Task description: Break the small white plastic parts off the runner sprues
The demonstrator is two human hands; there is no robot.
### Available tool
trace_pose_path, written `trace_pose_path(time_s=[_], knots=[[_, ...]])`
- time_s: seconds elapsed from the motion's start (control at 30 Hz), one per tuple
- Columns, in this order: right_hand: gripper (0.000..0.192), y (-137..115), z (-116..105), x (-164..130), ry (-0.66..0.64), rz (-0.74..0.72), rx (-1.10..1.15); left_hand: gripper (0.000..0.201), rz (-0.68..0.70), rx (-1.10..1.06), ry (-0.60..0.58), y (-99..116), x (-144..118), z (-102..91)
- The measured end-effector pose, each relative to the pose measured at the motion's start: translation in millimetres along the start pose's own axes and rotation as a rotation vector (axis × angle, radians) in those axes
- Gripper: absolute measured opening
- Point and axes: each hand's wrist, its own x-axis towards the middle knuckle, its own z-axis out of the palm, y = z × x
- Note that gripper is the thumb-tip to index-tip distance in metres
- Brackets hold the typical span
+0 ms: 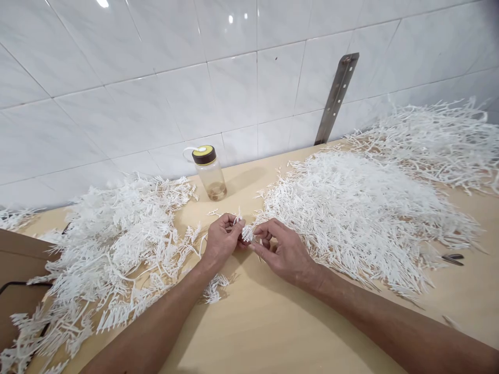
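Note:
A small white plastic sprig (247, 232) with a bushy, many-tipped head is held between my two hands over the middle of the table. My left hand (223, 238) is closed, pinching it between thumb and forefinger, and a thin white tip pokes up above the thumb. From the other side my right hand (284, 250) is curled with thumb and fingertips at the sprig's head; its exact grip is partly hidden. Close to my left forearm lies a loose white sprig (215, 289). Just beyond my right hand spreads a large heap of thin white pieces (358, 208).
A heap of branched white sprigs (117, 234) covers the left side, by a brown cardboard box (23, 280). A lidded bottle (210, 174) stands near the tiled wall. Longer white stems (440, 140) lie back right; a small dark metal tool (452, 258) lies right. A metal bracket (336, 101) leans on the wall.

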Motion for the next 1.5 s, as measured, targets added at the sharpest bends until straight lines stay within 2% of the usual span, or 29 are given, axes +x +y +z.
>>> trace_pose_path(time_s=[0.07,0.17,0.3,0.43,0.57,0.77,0.9,1.07,1.27,1.37,1.5], knots=[[0.018,-1,2,0,-0.026,-0.067,-0.062,0.034,0.019,0.018,0.002,0,-1,0.5],[0.018,0,4,1,-0.012,-0.067,-0.103,0.033,0.039,0.001,-0.021,3,-2,0.4],[0.006,2,3,4,0.017,-0.012,-0.086,0.037,-0.035,-0.056,-0.092,8,-3,-0.9],[0.018,2,1,5,0.015,0.135,0.007,0.038,-0.059,-0.048,-0.087,8,-3,-1.4],[0.027,3,1,5,0.010,0.273,0.134,0.042,0.023,0.033,-0.069,4,-4,-1.4],[0.036,2,-3,8,-0.033,0.363,0.290,0.035,0.202,0.220,-0.103,1,-8,-3.2],[0.039,3,-5,9,-0.037,0.362,0.325,0.029,0.322,0.354,-0.099,-2,-7,-4.4],[0.037,5,-4,9,-0.027,0.356,0.352,0.017,0.405,0.445,-0.022,-7,-6,-5.5],[0.032,7,-2,7,-0.033,0.312,0.350,0.015,0.546,0.541,-0.072,-2,-4,-5.6],[0.031,8,-1,7,-0.013,0.292,0.333,0.017,0.531,0.563,-0.065,1,-4,-5.5],[0.030,9,1,6,0.014,0.307,0.355,0.015,0.433,0.503,-0.066,-1,-3,-5.7]])
